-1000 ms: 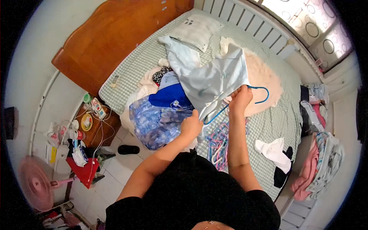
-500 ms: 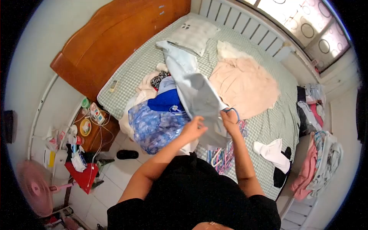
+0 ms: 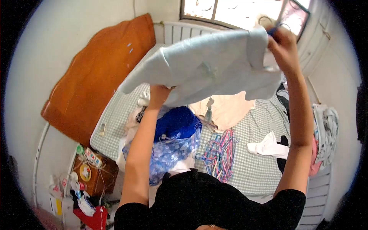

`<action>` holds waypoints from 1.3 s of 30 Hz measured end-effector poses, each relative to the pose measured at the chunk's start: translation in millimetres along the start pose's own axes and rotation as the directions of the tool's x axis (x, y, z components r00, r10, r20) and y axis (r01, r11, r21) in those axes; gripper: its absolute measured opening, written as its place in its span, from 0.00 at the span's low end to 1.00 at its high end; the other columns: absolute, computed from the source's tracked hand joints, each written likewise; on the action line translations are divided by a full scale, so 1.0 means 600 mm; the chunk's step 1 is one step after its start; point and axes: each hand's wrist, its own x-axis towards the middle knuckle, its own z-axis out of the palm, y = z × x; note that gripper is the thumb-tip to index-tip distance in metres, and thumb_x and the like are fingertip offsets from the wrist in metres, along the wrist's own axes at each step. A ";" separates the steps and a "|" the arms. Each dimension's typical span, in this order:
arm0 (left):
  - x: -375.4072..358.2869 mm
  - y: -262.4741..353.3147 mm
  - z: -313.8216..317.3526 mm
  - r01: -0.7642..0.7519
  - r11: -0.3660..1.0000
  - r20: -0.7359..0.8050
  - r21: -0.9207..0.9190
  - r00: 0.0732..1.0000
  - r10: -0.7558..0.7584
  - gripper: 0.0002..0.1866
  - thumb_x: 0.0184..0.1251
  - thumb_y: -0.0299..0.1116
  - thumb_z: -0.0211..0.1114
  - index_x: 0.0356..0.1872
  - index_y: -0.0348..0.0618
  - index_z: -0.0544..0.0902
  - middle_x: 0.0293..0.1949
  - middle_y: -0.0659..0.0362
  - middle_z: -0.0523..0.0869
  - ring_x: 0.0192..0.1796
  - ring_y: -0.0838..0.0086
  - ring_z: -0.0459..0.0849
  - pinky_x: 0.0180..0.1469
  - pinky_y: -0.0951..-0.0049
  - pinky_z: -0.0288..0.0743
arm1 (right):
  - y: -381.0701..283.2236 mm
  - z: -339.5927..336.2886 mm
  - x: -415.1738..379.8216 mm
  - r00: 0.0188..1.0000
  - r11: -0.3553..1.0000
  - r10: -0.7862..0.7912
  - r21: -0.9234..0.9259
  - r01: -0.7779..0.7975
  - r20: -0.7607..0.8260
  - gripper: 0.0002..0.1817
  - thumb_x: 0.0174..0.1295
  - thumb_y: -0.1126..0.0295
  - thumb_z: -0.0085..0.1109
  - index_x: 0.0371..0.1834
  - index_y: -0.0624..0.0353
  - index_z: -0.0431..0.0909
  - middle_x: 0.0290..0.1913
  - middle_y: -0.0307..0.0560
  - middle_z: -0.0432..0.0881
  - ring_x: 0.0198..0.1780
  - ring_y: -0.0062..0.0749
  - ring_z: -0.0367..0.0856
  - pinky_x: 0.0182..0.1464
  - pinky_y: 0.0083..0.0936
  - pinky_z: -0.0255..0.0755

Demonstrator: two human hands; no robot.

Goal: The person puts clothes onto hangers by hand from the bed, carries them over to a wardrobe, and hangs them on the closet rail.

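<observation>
The pale blue garment (image 3: 214, 63) is held up over the bed (image 3: 253, 172) between both hands, hiding much of the bed's far half and the top of the peach cloth (image 3: 232, 111). Its long axis runs across the view, climbing rightward: the lower end points at the headboard (image 3: 101, 76), the higher at the window (image 3: 230, 11). The right hand (image 3: 283, 46) has its grip closed on the higher end, along with something dark blue, too blurred to make out. The left hand (image 3: 160, 96) meets the lower edge; cloth hides most of its fingers, so I cannot tell how far that grip is closed. The garment's green motif (image 3: 209, 69) is smeared. Hangers (image 3: 220, 155) lie beside the blue clothes (image 3: 174, 124), which the left forearm (image 3: 143, 142) partly covers. Print on the yellow label (image 3: 58, 206) is too small to read.
</observation>
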 end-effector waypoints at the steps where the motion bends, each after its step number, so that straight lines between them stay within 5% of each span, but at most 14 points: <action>1: -0.005 -0.034 0.013 0.263 0.965 0.219 -0.022 0.943 -0.252 0.32 0.44 0.49 0.69 0.48 0.38 0.74 0.47 0.48 0.77 0.51 0.56 0.72 0.56 0.59 0.62 | 0.017 -0.008 0.023 0.999 0.999 -0.043 0.031 0.043 -0.024 0.12 0.61 0.65 0.54 0.35 0.65 0.76 0.27 0.34 0.75 0.29 0.15 0.70 0.32 0.14 0.66; 4: -0.002 0.002 -0.021 0.710 0.703 0.566 0.038 0.564 -0.601 0.35 0.55 0.53 0.61 0.60 0.40 0.67 0.60 0.46 0.67 0.60 0.60 0.67 0.56 0.62 0.65 | 0.127 -0.039 0.075 0.998 0.999 -0.041 0.002 0.041 -0.047 0.14 0.62 0.62 0.53 0.36 0.65 0.76 0.27 0.33 0.74 0.29 0.15 0.69 0.31 0.14 0.66; 5: -0.029 -0.025 -0.017 0.548 0.834 0.315 -0.063 0.804 -0.504 0.33 0.54 0.49 0.63 0.58 0.40 0.69 0.56 0.48 0.73 0.55 0.59 0.72 0.50 0.63 0.70 | 0.132 -0.049 0.079 0.999 0.989 -0.041 -0.140 0.040 -0.005 0.17 0.63 0.59 0.53 0.34 0.65 0.76 0.26 0.34 0.74 0.29 0.16 0.70 0.33 0.16 0.68; 6: -0.016 0.012 -0.051 0.744 0.626 0.395 -0.232 0.660 -0.639 0.27 0.55 0.43 0.65 0.52 0.37 0.74 0.46 0.49 0.80 0.44 0.59 0.79 0.42 0.66 0.72 | 0.158 -0.061 0.080 0.999 0.950 0.002 -0.313 -0.014 -0.038 0.19 0.59 0.55 0.56 0.29 0.65 0.77 0.20 0.37 0.74 0.24 0.19 0.70 0.26 0.22 0.65; 8: -0.034 -0.032 -0.059 0.447 0.872 0.263 -0.197 0.881 -0.392 0.10 0.58 0.32 0.61 0.33 0.33 0.81 0.27 0.55 0.83 0.31 0.73 0.80 0.32 0.74 0.70 | 0.224 -0.066 0.080 0.991 0.899 0.034 -0.429 -0.086 -0.127 0.22 0.58 0.53 0.57 0.27 0.66 0.77 0.18 0.39 0.73 0.23 0.20 0.69 0.24 0.24 0.64; 9: -0.021 0.019 -0.085 0.647 0.695 0.371 -0.314 0.758 -0.537 0.10 0.58 0.31 0.61 0.34 0.32 0.80 0.26 0.59 0.81 0.29 0.77 0.77 0.31 0.76 0.68 | 0.207 -0.066 0.082 0.990 0.918 0.025 -0.388 -0.078 -0.141 0.21 0.58 0.54 0.57 0.27 0.66 0.78 0.18 0.40 0.73 0.22 0.21 0.68 0.24 0.24 0.64; 18: -0.114 0.009 -0.198 0.842 0.501 0.815 -0.202 0.428 -0.390 0.22 0.51 0.35 0.67 0.46 0.32 0.78 0.41 0.56 0.82 0.41 0.74 0.78 0.45 0.74 0.71 | 0.163 0.024 0.123 0.982 0.981 0.159 -0.094 -0.169 -0.104 0.15 0.58 0.62 0.59 0.29 0.68 0.79 0.23 0.43 0.80 0.24 0.20 0.69 0.26 0.23 0.67; 19: -0.139 -0.003 -0.210 0.847 0.493 0.816 -0.197 0.421 -0.397 0.22 0.51 0.35 0.67 0.46 0.32 0.78 0.41 0.56 0.82 0.41 0.74 0.78 0.45 0.74 0.71 | 0.150 0.039 0.122 0.985 0.974 0.162 -0.149 -0.170 -0.064 0.17 0.58 0.60 0.59 0.29 0.67 0.78 0.18 0.33 0.70 0.22 0.16 0.62 0.24 0.18 0.59; 26: -0.286 -0.057 -0.245 0.915 0.265 0.814 -0.302 0.393 -0.427 0.18 0.57 0.34 0.64 0.45 0.34 0.78 0.43 0.59 0.81 0.44 0.76 0.77 0.49 0.73 0.68 | 0.195 0.179 0.092 0.902 0.924 0.363 0.032 -0.380 0.235 0.21 0.58 0.53 0.57 0.30 0.64 0.81 0.16 0.38 0.72 0.19 0.21 0.66 0.23 0.23 0.61; 30: -0.350 -0.057 -0.252 0.968 0.226 0.803 -0.113 0.223 -0.553 0.17 0.61 0.34 0.59 0.48 0.34 0.76 0.43 0.60 0.81 0.43 0.77 0.76 0.48 0.75 0.68 | 0.209 0.254 0.055 0.855 0.875 0.375 0.168 -0.454 0.358 0.19 0.60 0.55 0.54 0.32 0.63 0.82 0.15 0.37 0.71 0.19 0.21 0.66 0.24 0.23 0.61; 34: -0.404 -0.054 -0.241 0.980 0.164 0.727 -0.116 0.196 -0.659 0.15 0.62 0.35 0.58 0.44 0.34 0.77 0.39 0.59 0.81 0.40 0.78 0.76 0.44 0.77 0.68 | 0.238 0.334 0.007 0.826 0.832 0.400 0.220 -0.509 0.398 0.20 0.60 0.53 0.53 0.31 0.61 0.82 0.17 0.38 0.73 0.21 0.21 0.69 0.27 0.23 0.64; 36: -0.423 -0.048 -0.236 0.807 0.440 0.466 0.394 0.237 -0.852 0.14 0.60 0.38 0.60 0.36 0.33 0.76 0.31 0.60 0.81 0.35 0.73 0.77 0.42 0.74 0.69 | 0.263 0.387 -0.030 0.813 0.786 0.414 0.290 -0.546 0.410 0.20 0.59 0.53 0.54 0.31 0.62 0.81 0.18 0.39 0.75 0.23 0.22 0.71 0.29 0.23 0.67; 38: -0.412 0.001 -0.214 0.813 0.406 0.330 0.417 0.281 -0.901 0.18 0.56 0.37 0.64 0.41 0.34 0.73 0.38 0.50 0.79 0.45 0.64 0.77 0.49 0.69 0.67 | 0.227 0.412 -0.071 0.853 0.810 0.339 0.338 -0.479 0.397 0.18 0.58 0.55 0.55 0.32 0.61 0.81 0.21 0.43 0.78 0.24 0.26 0.74 0.31 0.26 0.69; 39: -0.413 0.009 -0.205 0.697 0.533 0.168 0.480 0.523 -0.835 0.21 0.55 0.39 0.64 0.45 0.33 0.72 0.44 0.48 0.76 0.50 0.60 0.73 0.53 0.66 0.64 | 0.212 0.436 -0.095 0.875 0.830 0.256 0.371 -0.416 0.410 0.16 0.57 0.56 0.56 0.32 0.60 0.81 0.24 0.46 0.80 0.26 0.30 0.76 0.32 0.28 0.70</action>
